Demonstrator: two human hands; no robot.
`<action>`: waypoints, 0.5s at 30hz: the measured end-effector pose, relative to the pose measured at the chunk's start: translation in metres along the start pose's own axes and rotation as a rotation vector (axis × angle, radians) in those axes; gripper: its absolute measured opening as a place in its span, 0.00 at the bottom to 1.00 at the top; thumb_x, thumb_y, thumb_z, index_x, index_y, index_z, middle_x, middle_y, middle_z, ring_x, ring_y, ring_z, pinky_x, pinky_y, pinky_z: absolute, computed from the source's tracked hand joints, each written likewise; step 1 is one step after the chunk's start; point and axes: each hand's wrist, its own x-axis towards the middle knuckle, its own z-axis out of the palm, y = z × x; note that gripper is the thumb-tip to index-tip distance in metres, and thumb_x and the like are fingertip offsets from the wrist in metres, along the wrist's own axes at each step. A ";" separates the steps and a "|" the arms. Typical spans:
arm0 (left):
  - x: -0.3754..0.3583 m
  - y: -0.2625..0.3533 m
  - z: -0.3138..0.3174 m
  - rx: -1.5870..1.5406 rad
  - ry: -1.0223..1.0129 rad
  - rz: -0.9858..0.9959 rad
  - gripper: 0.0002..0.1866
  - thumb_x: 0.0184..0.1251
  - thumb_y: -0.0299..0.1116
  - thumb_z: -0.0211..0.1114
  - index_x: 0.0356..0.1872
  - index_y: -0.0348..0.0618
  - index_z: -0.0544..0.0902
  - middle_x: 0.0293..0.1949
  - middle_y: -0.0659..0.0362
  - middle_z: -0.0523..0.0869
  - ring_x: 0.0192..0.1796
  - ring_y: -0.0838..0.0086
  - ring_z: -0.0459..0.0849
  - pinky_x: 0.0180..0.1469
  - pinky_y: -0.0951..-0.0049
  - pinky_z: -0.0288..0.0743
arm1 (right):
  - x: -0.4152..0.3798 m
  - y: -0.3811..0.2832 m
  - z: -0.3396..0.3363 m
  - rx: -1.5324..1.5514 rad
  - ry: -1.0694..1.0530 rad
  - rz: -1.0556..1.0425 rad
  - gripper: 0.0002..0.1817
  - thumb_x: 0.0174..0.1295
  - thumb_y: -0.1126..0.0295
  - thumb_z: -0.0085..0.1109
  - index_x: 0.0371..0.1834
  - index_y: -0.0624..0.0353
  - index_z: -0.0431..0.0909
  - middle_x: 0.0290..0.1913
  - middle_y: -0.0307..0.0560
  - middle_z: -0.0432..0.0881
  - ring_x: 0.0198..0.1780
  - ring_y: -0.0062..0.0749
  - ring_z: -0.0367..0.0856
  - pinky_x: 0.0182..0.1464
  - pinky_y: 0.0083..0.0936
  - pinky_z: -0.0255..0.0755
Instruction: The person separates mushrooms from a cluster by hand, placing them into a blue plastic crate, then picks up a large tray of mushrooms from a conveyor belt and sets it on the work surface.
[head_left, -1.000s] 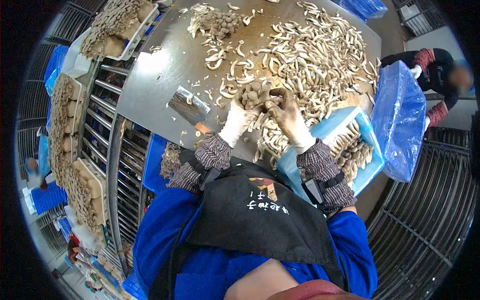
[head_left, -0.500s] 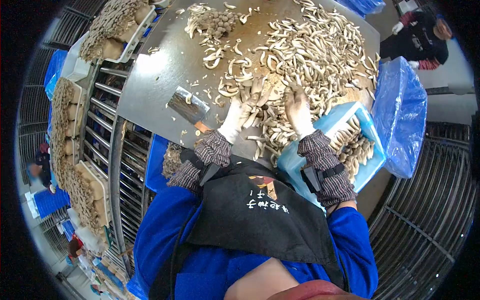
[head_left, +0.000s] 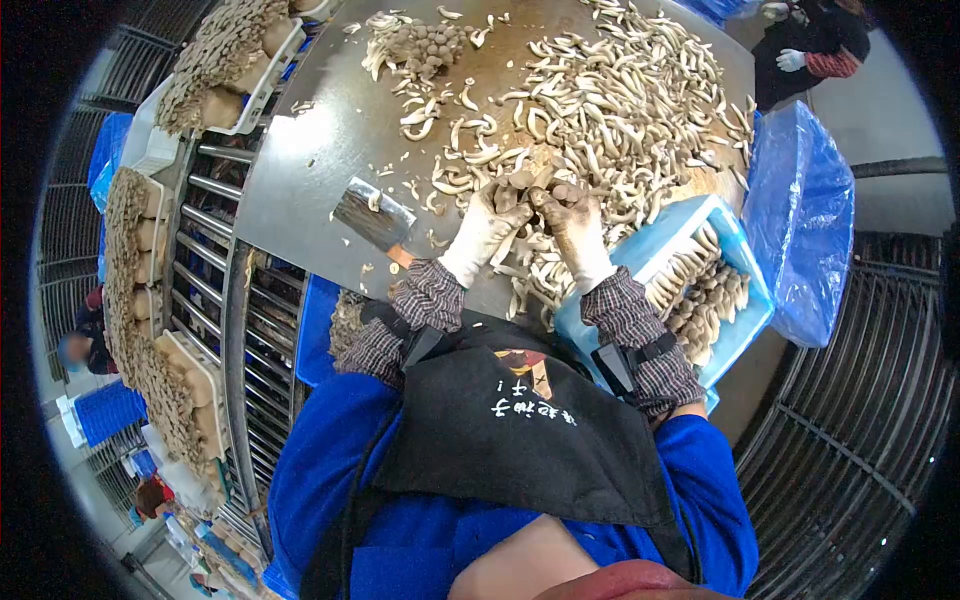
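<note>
My left hand (head_left: 487, 232), in a white glove, is closed around several mushrooms (head_left: 510, 192) with brownish caps. Close beside it, my right hand (head_left: 574, 222) has its gloved fingers closed on mushrooms too, thumbs nearly meeting. A wide heap of loose pale mushrooms (head_left: 630, 100) spreads over the metal table beyond my hands. At my right forearm stands a light-blue lined crate (head_left: 735, 245), with mushrooms laid in rows inside. A cleaver (head_left: 372, 213) with a wooden handle lies flat on the table left of my left hand.
An uncut mushroom cluster (head_left: 425, 48) sits at the table's far side. Trays of mushrooms (head_left: 180, 400) line a roller conveyor (head_left: 215, 215) on the left. Blue plastic sheeting (head_left: 800, 230) hangs at the right. A co-worker (head_left: 815, 50) stands at the far right.
My right hand has moved left and turned inward, closing on mushrooms beside my left hand. The left hand's mushrooms are now gathered tighter. The co-worker at the far right has shifted.
</note>
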 end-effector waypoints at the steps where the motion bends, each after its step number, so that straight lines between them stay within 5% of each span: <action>1: 0.001 -0.004 -0.007 -0.063 0.012 -0.024 0.17 0.66 0.24 0.65 0.55 0.36 0.75 0.47 0.59 0.83 0.45 0.77 0.83 0.47 0.77 0.80 | 0.005 0.008 -0.004 0.078 -0.019 0.070 0.17 0.65 0.67 0.64 0.53 0.67 0.79 0.37 0.41 0.86 0.36 0.20 0.80 0.39 0.18 0.73; 5: -0.003 -0.003 -0.002 -0.186 -0.055 -0.111 0.15 0.68 0.24 0.63 0.54 0.34 0.77 0.44 0.59 0.84 0.45 0.75 0.83 0.50 0.74 0.78 | -0.003 -0.019 0.001 0.263 -0.017 0.063 0.21 0.64 0.69 0.63 0.59 0.67 0.76 0.43 0.43 0.86 0.40 0.21 0.81 0.46 0.19 0.74; 9: -0.004 -0.006 -0.006 0.062 -0.007 -0.025 0.13 0.69 0.26 0.61 0.52 0.34 0.79 0.44 0.60 0.83 0.44 0.77 0.82 0.48 0.76 0.78 | -0.001 -0.026 -0.003 -0.057 -0.057 -0.058 0.25 0.64 0.70 0.62 0.63 0.68 0.73 0.46 0.44 0.86 0.43 0.22 0.81 0.50 0.19 0.74; 14: -0.006 -0.011 -0.005 0.109 0.151 -0.028 0.11 0.69 0.27 0.62 0.50 0.38 0.80 0.40 0.63 0.83 0.33 0.84 0.79 0.35 0.82 0.75 | 0.010 0.002 -0.011 0.013 0.008 0.101 0.18 0.63 0.70 0.62 0.53 0.66 0.79 0.36 0.40 0.84 0.34 0.17 0.77 0.37 0.14 0.71; 15: -0.001 -0.005 -0.010 0.095 0.194 -0.096 0.10 0.66 0.26 0.62 0.46 0.37 0.82 0.39 0.60 0.84 0.34 0.78 0.80 0.43 0.76 0.77 | 0.012 0.005 -0.014 -0.109 0.056 0.133 0.16 0.63 0.69 0.63 0.50 0.66 0.80 0.34 0.40 0.83 0.32 0.16 0.76 0.34 0.14 0.70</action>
